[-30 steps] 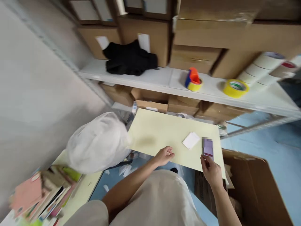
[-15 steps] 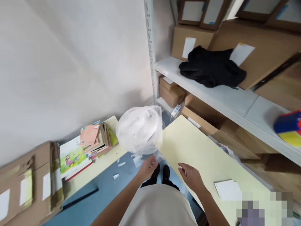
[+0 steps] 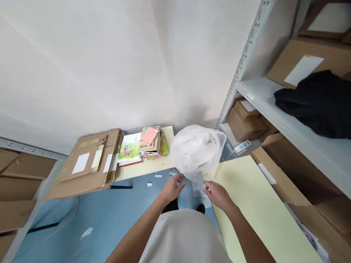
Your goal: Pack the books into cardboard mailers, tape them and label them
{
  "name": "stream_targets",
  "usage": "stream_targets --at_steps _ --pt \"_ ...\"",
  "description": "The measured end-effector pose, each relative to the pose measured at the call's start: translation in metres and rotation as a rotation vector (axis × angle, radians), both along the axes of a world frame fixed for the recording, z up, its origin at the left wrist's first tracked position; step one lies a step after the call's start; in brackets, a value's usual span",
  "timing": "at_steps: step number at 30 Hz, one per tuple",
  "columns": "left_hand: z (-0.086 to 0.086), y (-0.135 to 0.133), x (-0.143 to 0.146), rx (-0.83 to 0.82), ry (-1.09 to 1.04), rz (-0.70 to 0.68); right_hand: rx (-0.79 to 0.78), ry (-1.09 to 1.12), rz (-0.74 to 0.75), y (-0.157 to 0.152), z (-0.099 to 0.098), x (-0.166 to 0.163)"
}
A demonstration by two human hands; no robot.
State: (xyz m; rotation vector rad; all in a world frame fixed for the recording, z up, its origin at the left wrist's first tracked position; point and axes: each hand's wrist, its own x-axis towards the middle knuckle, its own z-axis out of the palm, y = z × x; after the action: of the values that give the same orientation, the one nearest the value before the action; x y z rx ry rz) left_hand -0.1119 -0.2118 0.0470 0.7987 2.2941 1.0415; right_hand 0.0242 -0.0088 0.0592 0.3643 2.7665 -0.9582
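A white translucent plastic bag, bulging with pale contents, sits at the corner between two cream tabletops. Just below it on the left, my left hand is open, thumb and index finger apart, with nothing between them. On the other side, my right hand is open too, fingers loosely curved beside the bag's lower edge above the right table. Whether its fingertips touch the plastic I cannot tell. To the left of the bag, a stack of books lies beside a picture book.
Flattened cardboard lies at the left end of the far table. A metal shelf on the right carries boxes and black cloth. Near its foot is a power strip. Paper scraps litter the blue floor.
My view has swung left, so the bag and books sit further right in it. Both hands are now nearer the bag, my right hand close to its lower edge.
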Motion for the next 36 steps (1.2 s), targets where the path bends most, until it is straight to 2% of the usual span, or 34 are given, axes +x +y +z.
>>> stream_targets --at_steps 4,7,10,13,15,17,19,21,28,32,36 --pt "0.001 -0.026 -0.052 0.022 0.196 0.15 -0.102 0.141 0.127 -0.035 0.013 -0.075" --pt "0.003 -0.056 -0.109 0.033 0.377 0.259 -0.163 0.225 0.158 -0.072 0.014 -0.141" --pt "0.0 -0.092 -0.173 -0.038 0.45 0.316 -0.159 0.278 0.163 -0.11 0.007 -0.208" --pt "-0.007 -0.118 -0.232 -0.125 0.455 0.278 -0.119 0.272 0.174 -0.14 -0.008 -0.266" --pt "-0.015 -0.126 -0.26 -0.169 0.472 0.178 -0.095 0.252 0.167 -0.155 -0.02 -0.297" --pt "-0.022 -0.126 -0.276 -0.232 0.467 0.053 -0.075 0.222 0.139 -0.165 -0.032 -0.321" --pt "-0.029 -0.123 -0.281 -0.313 0.43 -0.047 -0.042 0.189 0.094 -0.172 -0.043 -0.336" --pt "-0.035 -0.121 -0.276 -0.365 0.408 -0.088 0.009 0.171 0.074 -0.177 -0.053 -0.344" --pt "-0.042 -0.137 -0.249 -0.288 0.5 0.013 0.135 0.239 0.08 -0.186 -0.07 -0.328" --pt "-0.039 -0.148 -0.244 -0.278 0.517 -0.008 0.145 0.276 0.1 -0.184 -0.073 -0.32" --pt "-0.032 -0.146 -0.238 -0.238 0.548 -0.022 0.134 0.303 0.102 -0.185 -0.075 -0.311"
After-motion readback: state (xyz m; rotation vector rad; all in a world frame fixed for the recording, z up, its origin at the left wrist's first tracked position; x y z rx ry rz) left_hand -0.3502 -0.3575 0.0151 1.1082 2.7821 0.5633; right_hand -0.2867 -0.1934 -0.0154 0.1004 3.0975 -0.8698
